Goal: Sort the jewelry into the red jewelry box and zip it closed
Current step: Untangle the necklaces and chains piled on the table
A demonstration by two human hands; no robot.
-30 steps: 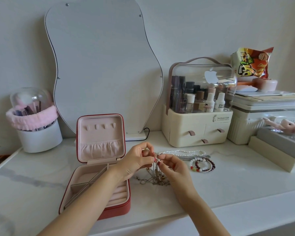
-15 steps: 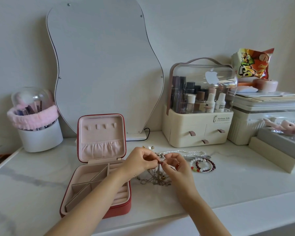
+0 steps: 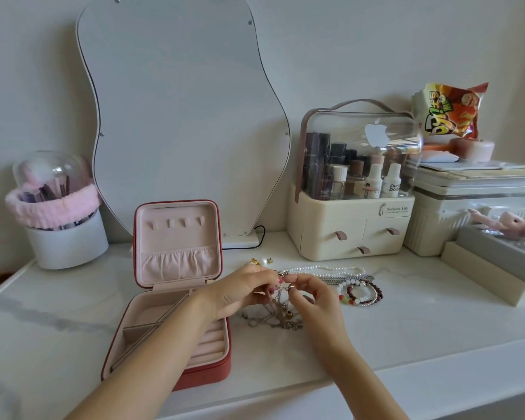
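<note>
The red jewelry box [image 3: 208,374] lies open on the white counter, its pink lid upright and its pink compartments bare. Just right of it a tangle of thin chain necklaces [image 3: 278,318] lies on the counter. My left hand [image 3: 240,291] and my right hand [image 3: 314,295] meet above the tangle, each pinching part of a chain lifted from it. Behind my hands lie small earrings [image 3: 262,262], a pearl necklace [image 3: 325,269] and beaded bracelets [image 3: 361,294].
A wavy mirror [image 3: 179,116] leans on the wall behind the box. A brush holder with a pink band [image 3: 58,213] stands at left. A cream cosmetics organizer [image 3: 352,219], white storage bins [image 3: 467,213] and a grey tray [image 3: 497,256] crowd the right side.
Both hands sank a little toward the chain tangle and their fingertips worked at the lifted chain. The box and the other jewelry stayed put.
</note>
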